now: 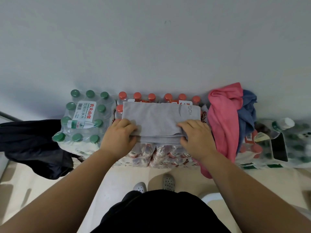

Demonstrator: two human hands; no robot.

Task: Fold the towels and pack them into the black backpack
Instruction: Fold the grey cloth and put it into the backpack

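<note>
Both our left hand (117, 137) and right hand (195, 137) pinch the near edge of the grey towel (159, 116), which lies long side to side.

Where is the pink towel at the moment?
In the head view, the pink towel lies crumpled on the right, draped over bottle packs beside the blue towel, right of the grey towel.

Dim, soft light; perhaps blurred, warped edges.
</note>
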